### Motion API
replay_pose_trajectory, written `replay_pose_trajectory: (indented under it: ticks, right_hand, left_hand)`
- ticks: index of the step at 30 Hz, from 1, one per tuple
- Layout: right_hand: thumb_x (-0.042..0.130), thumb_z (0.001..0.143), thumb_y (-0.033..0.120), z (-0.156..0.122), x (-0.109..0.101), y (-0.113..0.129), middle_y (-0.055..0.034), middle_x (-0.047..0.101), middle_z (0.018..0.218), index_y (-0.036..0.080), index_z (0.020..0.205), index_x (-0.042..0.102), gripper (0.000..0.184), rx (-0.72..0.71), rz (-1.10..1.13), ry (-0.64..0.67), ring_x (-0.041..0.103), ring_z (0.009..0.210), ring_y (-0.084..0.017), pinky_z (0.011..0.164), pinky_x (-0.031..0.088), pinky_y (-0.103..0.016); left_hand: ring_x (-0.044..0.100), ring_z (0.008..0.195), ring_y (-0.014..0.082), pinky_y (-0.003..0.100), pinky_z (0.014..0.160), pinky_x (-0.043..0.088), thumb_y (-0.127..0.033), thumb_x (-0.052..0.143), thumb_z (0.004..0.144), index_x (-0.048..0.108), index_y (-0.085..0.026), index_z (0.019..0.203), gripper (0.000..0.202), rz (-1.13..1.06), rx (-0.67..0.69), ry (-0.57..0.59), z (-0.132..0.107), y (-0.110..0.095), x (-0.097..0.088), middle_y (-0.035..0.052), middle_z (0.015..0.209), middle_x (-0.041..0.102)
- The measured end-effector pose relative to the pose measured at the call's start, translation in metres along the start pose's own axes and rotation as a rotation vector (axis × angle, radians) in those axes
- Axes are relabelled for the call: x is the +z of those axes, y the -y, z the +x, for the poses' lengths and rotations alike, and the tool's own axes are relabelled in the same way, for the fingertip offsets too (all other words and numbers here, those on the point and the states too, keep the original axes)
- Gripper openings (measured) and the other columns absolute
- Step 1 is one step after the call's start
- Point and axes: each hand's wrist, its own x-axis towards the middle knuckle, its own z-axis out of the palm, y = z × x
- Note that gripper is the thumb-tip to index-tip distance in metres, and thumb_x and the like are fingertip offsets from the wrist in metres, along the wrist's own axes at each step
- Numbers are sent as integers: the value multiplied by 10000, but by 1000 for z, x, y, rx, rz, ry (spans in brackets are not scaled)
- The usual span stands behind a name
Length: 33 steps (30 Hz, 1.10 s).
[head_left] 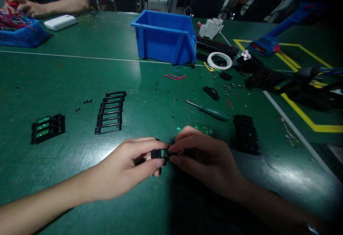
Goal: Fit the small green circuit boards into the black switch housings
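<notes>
Between my two hands is a small black plastic part with a dark green section. My left hand grips its left side between thumb and fingers. The fingertips of my right hand pinch its right end, hiding that end. Just beyond my right hand lie small clear green pieces. A screwdriver with a dark green handle rests farther out. Several black assembled parts stand side by side to the right. At left are a row of black frames and black parts with green inserts.
A blue bin stands at the back, near a white tape roll. Loose screws and red wires are scattered about. A blue device occupies the right. Another person's arm is behind a wire-filled blue tray.
</notes>
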Motion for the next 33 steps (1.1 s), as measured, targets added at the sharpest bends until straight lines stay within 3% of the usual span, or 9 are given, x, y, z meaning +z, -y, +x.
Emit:
replay_pose_trajectory:
  ticks: [17,33]
  right_hand:
    - [753,867,92,0,0,-1,-18,637,877,225,1016,770,200,-10,-10,19,607,758,-110,588,457,-222]
    - [754,867,114,0,0,-3,-22,623,853,198,1010,765,166,20,8,30,588,720,-110,554,432,-222]
  left_hand:
    - [627,811,127,254,737,461,-283,550,1025,691,-189,1015,170,49,13,-1,1,-1,-1,-5,878,680]
    - [642,806,126,256,740,492,-277,571,1019,663,-210,1311,314,-3,7,-22,0,2,1,7,914,698]
